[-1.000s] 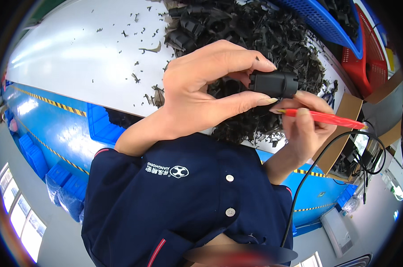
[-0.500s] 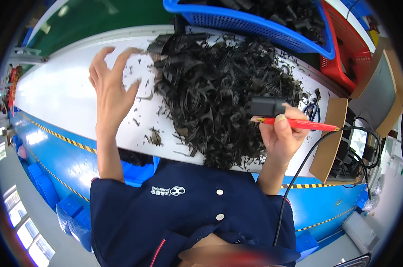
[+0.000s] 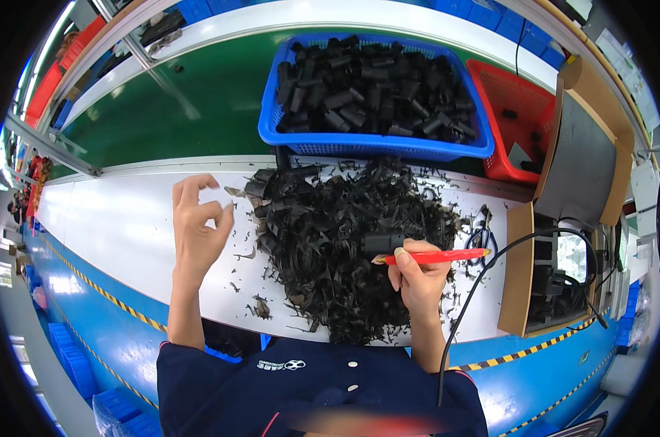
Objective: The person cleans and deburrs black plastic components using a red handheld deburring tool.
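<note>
A white table stretched across the view, and beyond it sat a blue basket full of black pieces. On the table lay a heap of black scraps, with an open cardboard box to its right. The left hand was half-curled beside the heap; whether it pinched anything could not be told. The right hand grasped a red-handled tool and, over the heap, a black part.

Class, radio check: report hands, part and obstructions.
Left hand curled over white table, grip unclear. Right hand holding red tool and black part. Possibly in the way: black scrap heap beneath.
</note>
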Motion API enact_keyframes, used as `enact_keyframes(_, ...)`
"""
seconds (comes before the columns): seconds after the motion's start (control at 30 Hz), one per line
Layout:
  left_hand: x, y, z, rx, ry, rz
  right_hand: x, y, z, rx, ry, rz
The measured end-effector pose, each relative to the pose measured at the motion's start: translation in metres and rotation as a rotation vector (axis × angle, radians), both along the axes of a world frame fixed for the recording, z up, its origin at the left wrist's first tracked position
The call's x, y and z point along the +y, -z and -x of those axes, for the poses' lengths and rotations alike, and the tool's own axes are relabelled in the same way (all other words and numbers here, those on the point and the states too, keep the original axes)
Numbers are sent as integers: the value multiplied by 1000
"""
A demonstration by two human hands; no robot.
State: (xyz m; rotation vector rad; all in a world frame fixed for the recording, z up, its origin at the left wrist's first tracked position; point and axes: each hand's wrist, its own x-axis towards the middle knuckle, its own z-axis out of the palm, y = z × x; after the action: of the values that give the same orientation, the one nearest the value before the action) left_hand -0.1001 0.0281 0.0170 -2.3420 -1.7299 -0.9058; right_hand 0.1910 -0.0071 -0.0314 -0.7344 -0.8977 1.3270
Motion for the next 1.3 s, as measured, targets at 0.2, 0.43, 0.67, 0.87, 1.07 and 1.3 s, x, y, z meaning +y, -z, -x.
enact_keyframes(0.2, 0, -15, -35, -492, 315, 460, 0, 1, 2, -16, 1, 14)
enact_keyframes(0.43, -1, -4, -111, -605, 649, 578, 1, -2, 5, -176, -78, 49)
enact_keyframes(0.67, 102, -18, -86, -629, 320, 114, 15, 2, -1, -676, 290, -307)
enact_keyframes(0.87, 248, -8, -63, -314, 135, -189, 14, -1, -2, -1051, 377, -524)
enact_keyframes(1.07, 323, 15, -74, -55, -38, 13, 6, 8, -9, -750, 627, -284)
enact_keyframes(1.3, 186, -52, -88, -344, 238, 142, 17, 9, -16, -840, 628, -317)
